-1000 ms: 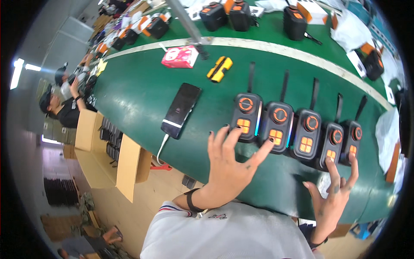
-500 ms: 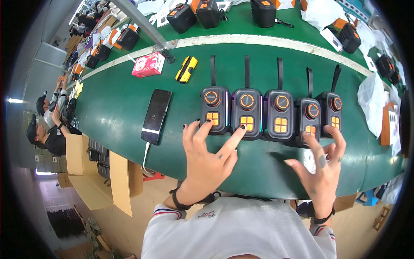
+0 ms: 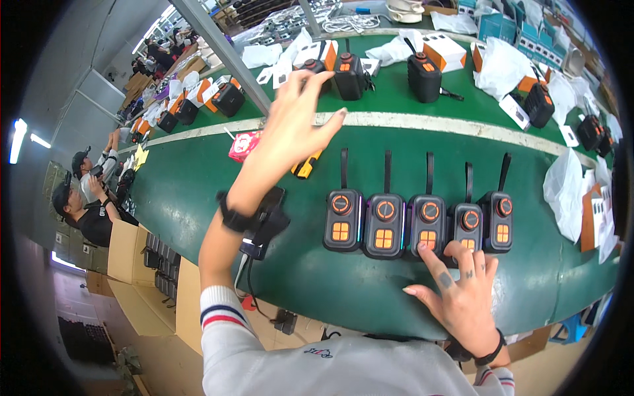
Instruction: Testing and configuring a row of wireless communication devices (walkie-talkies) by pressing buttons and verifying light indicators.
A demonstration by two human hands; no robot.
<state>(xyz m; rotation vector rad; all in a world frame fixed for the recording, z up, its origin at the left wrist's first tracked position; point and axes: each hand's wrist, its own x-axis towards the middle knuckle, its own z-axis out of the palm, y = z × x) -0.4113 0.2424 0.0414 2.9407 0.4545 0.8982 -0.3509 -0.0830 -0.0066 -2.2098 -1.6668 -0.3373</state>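
Five black portable speakers, each with an orange-ringed dial, orange buttons and a wrist strap, stand in a row; the middle speaker (image 3: 426, 214) is third from the left. The index fingertip of my right hand (image 3: 462, 290) touches its buttons, and another finger is at the lower buttons of the fourth speaker (image 3: 468, 228). My left hand (image 3: 294, 122) is stretched out over the white strip, fingers apart and holding nothing I can see. It is nearest a black-and-orange unit (image 3: 312, 66) on the far side, partly hidden by the fingers.
Under my left forearm lie a partly covered phone (image 3: 267, 237) and cable. A pink box (image 3: 244, 145) and yellow tool (image 3: 305, 165) sit beyond. A metal post (image 3: 228, 56) rises far left. An open carton (image 3: 125, 254) stands at left, near two people. White bags (image 3: 564, 191) lie right.
My left hand has left the first two speakers and reached far forward and left. My right hand has shifted left from the fourth and fifth speakers to the third and fourth. The view has tilted up.
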